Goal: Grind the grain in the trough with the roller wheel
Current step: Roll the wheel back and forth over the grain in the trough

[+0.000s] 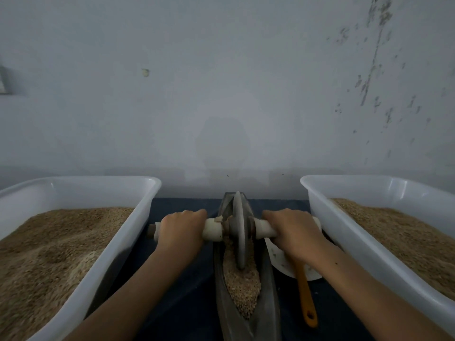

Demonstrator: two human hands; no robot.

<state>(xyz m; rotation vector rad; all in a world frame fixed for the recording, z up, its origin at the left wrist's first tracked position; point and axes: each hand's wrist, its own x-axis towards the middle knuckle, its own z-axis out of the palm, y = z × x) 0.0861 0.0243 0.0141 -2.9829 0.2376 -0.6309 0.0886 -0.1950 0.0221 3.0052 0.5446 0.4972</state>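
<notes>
Gripping the white axle handle, your left hand at 9 o'clock and right hand at 3 o'clock clench either side of the roller wheel, which stands upright in the grain filling the metal trough at centre.

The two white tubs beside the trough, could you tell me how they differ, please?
The left tub holds grain that looks paler, heaped into uneven mounds; the right tub holds grain lying in a smoother slope. The left tub's near wall is visible, while the right arm covers much of the right tub's. Both are white, rectangular and well filled.
</notes>
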